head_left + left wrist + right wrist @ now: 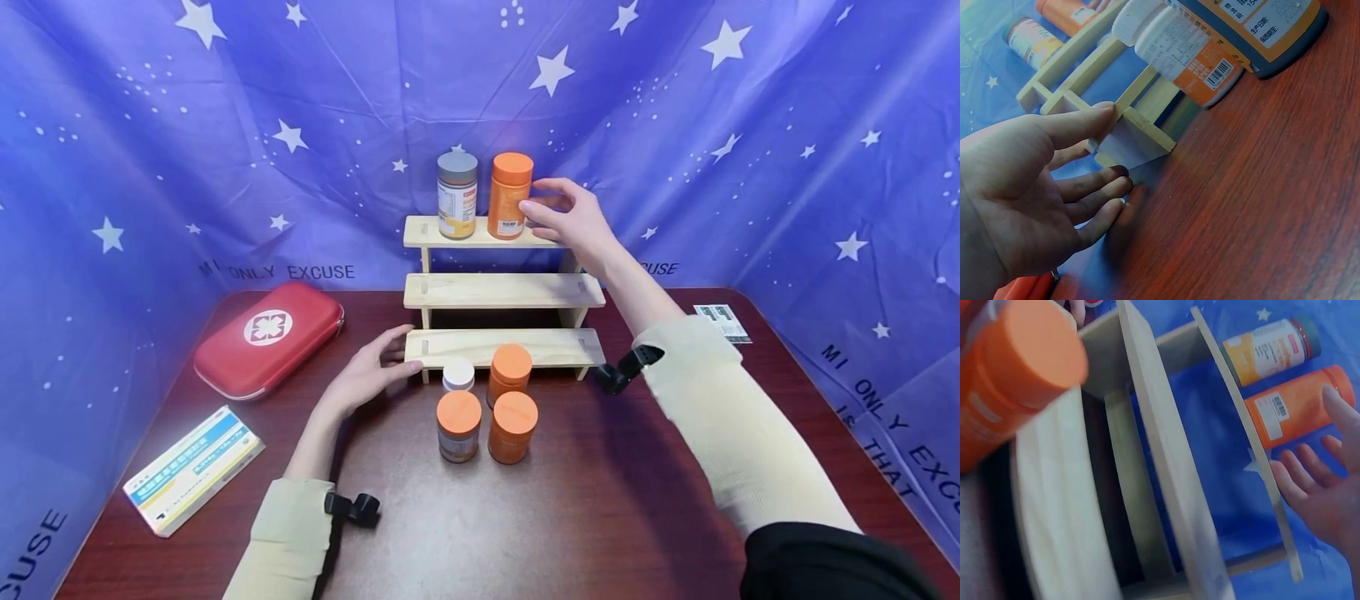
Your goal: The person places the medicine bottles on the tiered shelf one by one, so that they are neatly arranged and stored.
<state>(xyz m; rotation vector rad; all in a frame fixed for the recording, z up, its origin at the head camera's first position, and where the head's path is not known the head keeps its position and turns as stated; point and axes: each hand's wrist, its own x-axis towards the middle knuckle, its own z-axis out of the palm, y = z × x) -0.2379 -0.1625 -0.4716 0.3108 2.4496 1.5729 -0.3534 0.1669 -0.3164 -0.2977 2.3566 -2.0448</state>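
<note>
A three-step wooden rack [504, 290] stands on the table. On its top step are a grey-capped bottle [457, 200] and an orange bottle [510, 196], both upright. My right hand [573, 218] is beside the orange bottle; its thumb tip overlaps the bottle's side, and the other fingers are spread loosely away from it in the right wrist view. Down at the bottom step's left end, my left hand [367, 371] pinches the rack between thumb and index finger, the remaining fingers loose. In front stand a white-capped bottle [458, 375] and several orange-capped ones, including a grey-bodied bottle [459, 429].
A red first-aid case [300, 321] lies at the table's left, with a white and blue medicine box [195, 471] nearer the front edge. On the right, past my sleeve, is a printed card [723, 323]. A blue star-patterned curtain [337, 167] hangs close behind the rack.
</note>
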